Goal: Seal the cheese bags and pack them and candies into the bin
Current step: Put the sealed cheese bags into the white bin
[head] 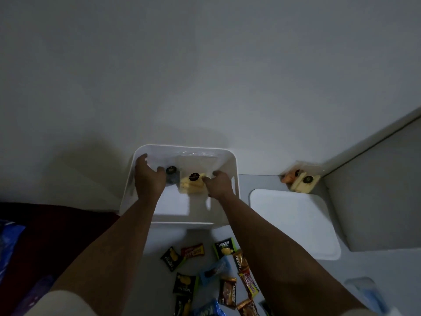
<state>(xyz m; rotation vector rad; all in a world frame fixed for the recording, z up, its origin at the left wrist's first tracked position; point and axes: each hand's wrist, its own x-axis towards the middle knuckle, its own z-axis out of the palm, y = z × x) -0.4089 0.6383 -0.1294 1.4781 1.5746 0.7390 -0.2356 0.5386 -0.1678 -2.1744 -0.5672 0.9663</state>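
Note:
Both of my hands reach into a white bin (230, 160) that stands against the wall. In the bin lies a clear bag of yellow cheese (191, 184) with a round black sticker. Left of it lies a darker bag (171, 176) with the same kind of sticker. My left hand (148, 179) rests on the darker bag with fingers spread. My right hand (219, 185) pinches the right edge of the yellow cheese bag. Several wrapped candies (225, 277) lie scattered on the table in front of the bin. Two more cheese bags (300, 180) lean in the far right corner.
A white lid (293, 222) lies flat to the right of the bin. A grey ledge (373, 197) runs along the right side. A dark red cloth (45, 236) and blue plastic (9, 245) sit at the left. A clear blue-tinted item (366, 293) sits at the bottom right.

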